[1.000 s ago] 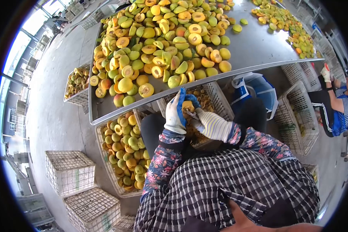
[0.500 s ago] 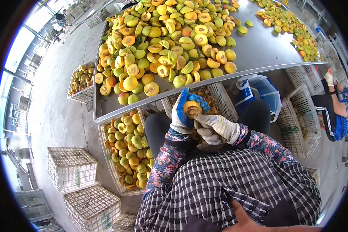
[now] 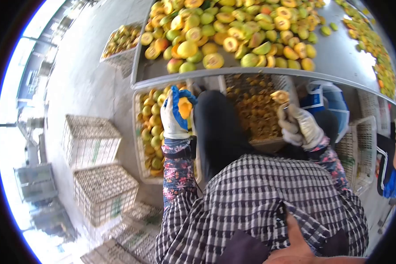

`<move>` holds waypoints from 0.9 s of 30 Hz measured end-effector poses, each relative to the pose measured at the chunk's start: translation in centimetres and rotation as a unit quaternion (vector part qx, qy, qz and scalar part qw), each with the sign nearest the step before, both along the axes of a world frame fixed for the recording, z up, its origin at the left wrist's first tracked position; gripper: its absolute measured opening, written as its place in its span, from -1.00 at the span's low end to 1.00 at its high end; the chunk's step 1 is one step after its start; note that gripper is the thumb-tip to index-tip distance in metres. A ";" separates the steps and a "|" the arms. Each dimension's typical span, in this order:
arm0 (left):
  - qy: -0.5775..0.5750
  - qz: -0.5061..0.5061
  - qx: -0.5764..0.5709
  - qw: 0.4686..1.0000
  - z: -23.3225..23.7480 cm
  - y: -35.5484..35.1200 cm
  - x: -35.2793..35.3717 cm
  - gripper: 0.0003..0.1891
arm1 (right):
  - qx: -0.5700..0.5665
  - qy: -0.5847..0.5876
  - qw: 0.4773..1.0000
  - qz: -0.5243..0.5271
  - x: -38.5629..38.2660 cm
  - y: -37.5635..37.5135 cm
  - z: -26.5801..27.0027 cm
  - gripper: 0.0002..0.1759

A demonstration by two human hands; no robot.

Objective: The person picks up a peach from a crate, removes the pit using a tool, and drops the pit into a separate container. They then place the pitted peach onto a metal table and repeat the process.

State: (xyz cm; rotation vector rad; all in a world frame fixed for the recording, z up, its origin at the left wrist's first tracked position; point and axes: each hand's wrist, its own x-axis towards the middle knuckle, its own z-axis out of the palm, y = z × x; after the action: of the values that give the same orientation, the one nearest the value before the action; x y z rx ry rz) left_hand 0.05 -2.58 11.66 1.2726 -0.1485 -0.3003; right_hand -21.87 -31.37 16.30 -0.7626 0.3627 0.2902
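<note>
My left hand [image 3: 175,115], in a white glove with blue-coated fingers, is closed around a yellow peach half [image 3: 185,108]. It hovers over a crate of peach halves [image 3: 152,127] beside my left leg. My right hand [image 3: 300,125], in a pale striped glove with grey fingers, grips a small pitting tool [image 3: 286,105] whose handle is hidden in the fist. A brown peach pit with flesh around it [image 3: 279,96] sits at the tool's tip. Below that hand, between my legs, stands a crate of pits and scraps [image 3: 260,110].
A metal table [image 3: 334,57] ahead carries heaps of cut peaches [image 3: 251,33]. Stacked white crates [image 3: 94,141] stand on the floor at left. A blue and white bag [image 3: 328,103] is under the table. Part of another person [image 3: 389,163] shows at far right.
My hands, together around the fruit before, have separated. The left moved left over the crate with the peach half; the right moved right, the pit on its tool. The view has shifted too.
</note>
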 end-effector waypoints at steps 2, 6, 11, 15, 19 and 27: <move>0.047 0.081 0.051 0.994 -1.7 4.9 0.2 -0.54 | -0.149 0.046 0.988 -0.016 0.2 0.1 -0.5 -0.54; -0.045 0.013 0.461 0.886 -12.2 14.3 -1.8 -0.72 | -0.196 0.115 0.974 -0.016 0.0 0.0 -1.6 -0.52; -0.052 -0.053 0.671 0.737 -14.8 13.6 -8.2 -0.38 | -0.209 0.113 0.971 0.007 0.4 0.1 -1.8 -0.55; -0.125 0.052 0.627 0.767 -11.3 10.4 -4.5 -0.52 | -0.239 0.105 0.965 0.004 0.4 -0.3 -1.7 -0.56; -0.278 0.104 0.426 0.855 -3.5 2.4 1.3 -0.64 | -0.384 0.126 0.914 -0.035 0.8 -0.8 -4.3 -0.61; -0.234 -0.130 0.685 0.678 2.6 -13.3 9.0 -0.26 | -0.619 -0.120 0.773 -0.066 0.5 -2.2 -9.5 -0.50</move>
State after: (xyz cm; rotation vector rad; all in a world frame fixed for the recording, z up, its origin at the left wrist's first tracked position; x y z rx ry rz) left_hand 9.05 -15.88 14.26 2.8620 -0.6320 -0.3148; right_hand -21.39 -33.54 6.79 -2.0534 0.3350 -0.2502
